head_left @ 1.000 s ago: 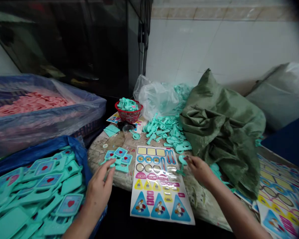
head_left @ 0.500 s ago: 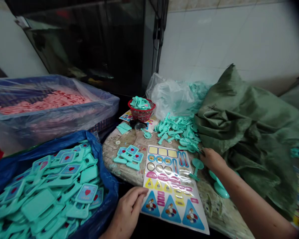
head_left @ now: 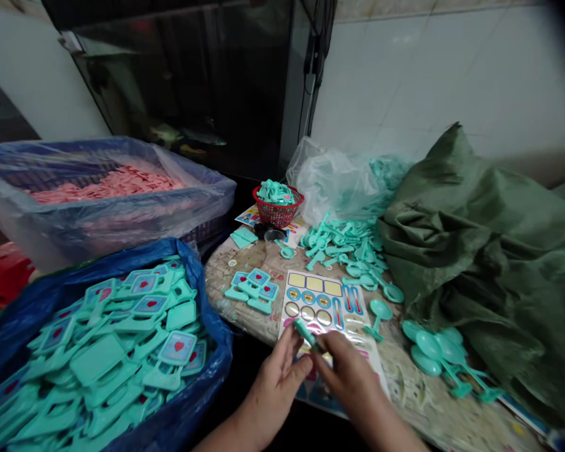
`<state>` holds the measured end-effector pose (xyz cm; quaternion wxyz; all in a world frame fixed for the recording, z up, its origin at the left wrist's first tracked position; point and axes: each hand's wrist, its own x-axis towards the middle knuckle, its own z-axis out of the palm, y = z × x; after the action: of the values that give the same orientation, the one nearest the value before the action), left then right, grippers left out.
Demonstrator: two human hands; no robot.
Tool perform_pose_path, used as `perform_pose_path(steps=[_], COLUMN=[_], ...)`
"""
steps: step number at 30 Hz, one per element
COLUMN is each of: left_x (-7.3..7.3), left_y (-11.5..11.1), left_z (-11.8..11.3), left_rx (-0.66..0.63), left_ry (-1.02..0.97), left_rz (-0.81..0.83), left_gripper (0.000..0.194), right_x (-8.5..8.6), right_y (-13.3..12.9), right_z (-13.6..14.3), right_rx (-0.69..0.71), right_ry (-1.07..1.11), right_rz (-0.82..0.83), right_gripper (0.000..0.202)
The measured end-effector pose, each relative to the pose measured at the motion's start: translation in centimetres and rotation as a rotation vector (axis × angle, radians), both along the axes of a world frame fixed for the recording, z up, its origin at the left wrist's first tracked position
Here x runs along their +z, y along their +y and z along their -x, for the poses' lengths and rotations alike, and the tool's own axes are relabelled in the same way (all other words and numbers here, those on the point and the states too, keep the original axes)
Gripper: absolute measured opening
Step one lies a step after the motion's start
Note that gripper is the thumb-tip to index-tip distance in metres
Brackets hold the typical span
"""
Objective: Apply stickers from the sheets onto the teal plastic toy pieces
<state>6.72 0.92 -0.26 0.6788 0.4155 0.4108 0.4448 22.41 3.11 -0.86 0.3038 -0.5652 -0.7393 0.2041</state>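
While the right hand pinches the teal piece, its long axis slants, far end away-left | location: above sticker sheet | left hand: curled beside piece, grip indeterminable

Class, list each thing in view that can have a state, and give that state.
Teal piece: held in the right hand, left hand close by
Sticker sheet: partly hidden by the hands
Red basket: upright, heaped
Blue bag: open, filled
Blue crate: plastic-lined, holding pink pieces
Green sack: crumpled
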Motion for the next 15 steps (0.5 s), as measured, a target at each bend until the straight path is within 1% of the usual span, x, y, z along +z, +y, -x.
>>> perform_pose_path(steps=[1, 3, 5, 6, 8, 11, 13, 15], left_x=[0.0, -0.2, -0.7, -1.0, -1.2, -1.2, -1.2, -1.4], left_y=[0.0, -0.3, -0.6, -0.8, -1.1, -1.2, -0.9, -0.5], left_z=[0.0, 0.3, 0.8, 1.1, 1.5, 1.9, 2.1, 2.4], left_rx=[0.006, 0.043, 0.079, 0.087, 0.07, 0.062, 0.103, 0.138], left_ry=[-0.006, 0.034, 0.063, 0.048, -0.022, -0.104, -0.114, -0.104], left_rz=[0.013, 0.046, 0.097, 0.128, 0.173, 0.202, 0.229, 0.249], left_gripper=[0.06, 0.051, 0.042, 0.041, 0.04, 0.04, 0.041, 0.041], right_x=[-0.8, -1.9, -2.2, -2.0, -1.3, 0.0, 0.4, 0.4], right_y=[-1.0, -2.5, -3.3, -3.5, -3.7, -3.6, -3.4, -2.8], right_z=[1.4, 3.3, 4.0, 4.0, 3.6, 2.8, 2.3, 1.6], right_rx=[0.024, 0.06, 0.092, 0.109, 0.128, 0.123, 0.113, 0.095], right_ry=[0.022, 0.049, 0.069, 0.083, 0.122, 0.17, 0.184, 0.188], right_rz=[0.016, 0.069, 0.138, 0.18, 0.272, 0.379, 0.401, 0.393], right_gripper=[0.01, 0.012, 0.011, 0.011, 0.019, 0.027, 0.028, 0.028])
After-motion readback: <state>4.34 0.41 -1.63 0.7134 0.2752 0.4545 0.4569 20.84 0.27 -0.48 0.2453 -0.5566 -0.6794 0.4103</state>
